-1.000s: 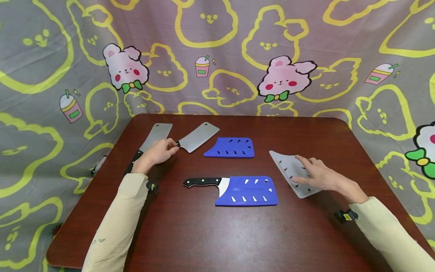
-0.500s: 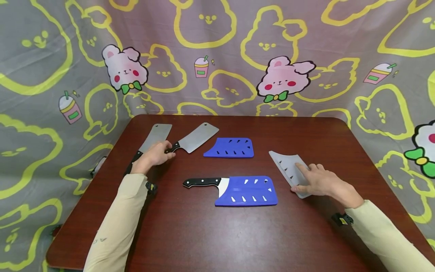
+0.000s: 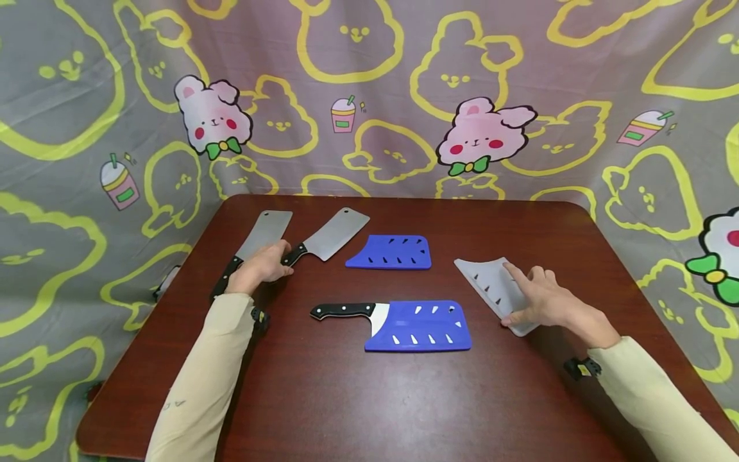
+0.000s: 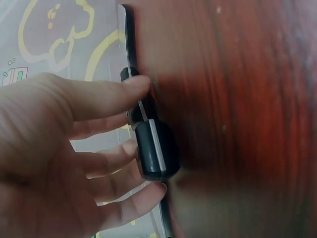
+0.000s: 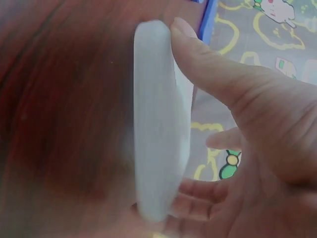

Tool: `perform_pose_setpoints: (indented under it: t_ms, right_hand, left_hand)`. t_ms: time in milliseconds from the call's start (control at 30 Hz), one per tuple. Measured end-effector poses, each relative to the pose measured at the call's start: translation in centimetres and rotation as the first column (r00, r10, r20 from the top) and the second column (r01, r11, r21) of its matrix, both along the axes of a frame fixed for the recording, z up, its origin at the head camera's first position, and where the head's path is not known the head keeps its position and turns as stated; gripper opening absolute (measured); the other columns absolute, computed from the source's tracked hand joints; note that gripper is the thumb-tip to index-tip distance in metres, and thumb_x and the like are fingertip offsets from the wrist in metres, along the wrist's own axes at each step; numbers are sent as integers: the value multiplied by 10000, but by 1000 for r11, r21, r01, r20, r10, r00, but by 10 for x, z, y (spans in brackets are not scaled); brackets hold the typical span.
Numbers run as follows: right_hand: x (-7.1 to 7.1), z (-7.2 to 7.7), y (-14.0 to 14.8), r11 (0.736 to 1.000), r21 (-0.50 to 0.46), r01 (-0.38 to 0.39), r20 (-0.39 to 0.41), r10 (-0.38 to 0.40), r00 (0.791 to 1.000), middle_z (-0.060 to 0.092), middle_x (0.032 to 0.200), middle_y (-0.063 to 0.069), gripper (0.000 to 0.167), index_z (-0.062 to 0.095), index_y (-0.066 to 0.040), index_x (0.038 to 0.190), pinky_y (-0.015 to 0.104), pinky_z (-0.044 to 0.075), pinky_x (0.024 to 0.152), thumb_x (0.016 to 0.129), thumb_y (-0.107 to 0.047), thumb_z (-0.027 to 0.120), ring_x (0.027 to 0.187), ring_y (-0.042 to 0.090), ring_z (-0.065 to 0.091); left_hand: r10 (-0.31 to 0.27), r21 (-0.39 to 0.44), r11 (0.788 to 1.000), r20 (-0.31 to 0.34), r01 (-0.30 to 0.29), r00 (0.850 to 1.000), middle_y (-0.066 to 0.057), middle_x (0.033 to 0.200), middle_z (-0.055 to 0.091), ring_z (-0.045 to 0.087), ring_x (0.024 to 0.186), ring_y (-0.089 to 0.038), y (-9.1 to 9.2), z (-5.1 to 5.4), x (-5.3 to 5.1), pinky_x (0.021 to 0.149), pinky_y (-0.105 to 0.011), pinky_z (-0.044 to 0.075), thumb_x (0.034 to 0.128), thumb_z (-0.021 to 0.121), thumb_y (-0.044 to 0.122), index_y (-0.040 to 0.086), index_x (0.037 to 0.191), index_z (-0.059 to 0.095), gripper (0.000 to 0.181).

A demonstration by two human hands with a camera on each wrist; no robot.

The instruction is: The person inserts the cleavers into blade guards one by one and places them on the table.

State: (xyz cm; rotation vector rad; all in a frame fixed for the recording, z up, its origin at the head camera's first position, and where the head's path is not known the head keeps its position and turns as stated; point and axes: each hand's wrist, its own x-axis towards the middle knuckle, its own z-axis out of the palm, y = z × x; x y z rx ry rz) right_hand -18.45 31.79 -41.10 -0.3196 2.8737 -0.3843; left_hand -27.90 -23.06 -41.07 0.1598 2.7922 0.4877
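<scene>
In the head view my left hand (image 3: 262, 266) reaches across the table to the black handle (image 3: 294, 254) of a cleaver with a bare grey blade (image 3: 337, 234). Close up, the left thumb (image 4: 126, 91) lies over that handle, with fingers at its other side and butt. Partly under the left hand's wrist is another bare cleaver (image 3: 265, 232). On the right, a translucent white blade guard (image 3: 487, 285) with slots is gripped across its width by my right hand (image 3: 548, 305). The right thumb (image 5: 198, 57) presses one edge of the guard; fingers curl at the opposite edge.
A cleaver (image 3: 343, 310) in a blue blade guard (image 3: 424, 326) lies across the middle of the table. Behind it is an unfilled blue guard (image 3: 392, 250). The brown table (image 3: 369, 404) backs onto a patterned cloth (image 3: 392, 58).
The left hand has drawn back from near the blade to the handle, and the cleaver has shifted slightly left. The right hand has closed round the white guard, which has moved a little.
</scene>
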Motion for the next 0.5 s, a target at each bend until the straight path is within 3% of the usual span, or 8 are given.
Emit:
perform_pose_setpoints:
  t_ms: [133,267,400,500]
  right_hand:
    - [-3,7,3,996,-85,6,-14,-8,1000,388,1064,249,1120,116,-125,1550,307,397,553,737,-305,866,902,334,433]
    - [-5,15,5,993,-113,-19,-26,16,1000,452,1154,281,1047,112,-89,1557,358,483,625,794,-182,822,881,303,568]
    - [-7,20,5,988,-141,-57,-97,44,994,525,1324,271,886,217,-68,1537,397,533,724,839,-96,763,1030,323,635]
    - [-7,22,4,984,-165,-73,-157,47,986,603,1258,245,740,326,-66,1483,384,532,678,860,-67,727,973,311,656]
  left_hand:
    - [-2,-25,1000,8,2,1000,-247,1340,514,513,1193,-373,3,-1,-2,992,-568,432,963,604,156,24,1390,413,486]
    - [-2,-9,1000,-7,2,1000,-248,1334,526,522,1182,-375,5,-2,-2,983,-559,438,961,604,171,21,1379,433,476]
    - [0,25,1000,-33,1,999,-249,1301,540,534,1137,-373,5,-5,-1,958,-545,451,956,611,187,17,1373,440,481]
    - [1,42,999,-44,1,999,-241,1235,558,541,1066,-357,4,-5,-2,919,-520,459,948,612,186,5,1354,449,474]
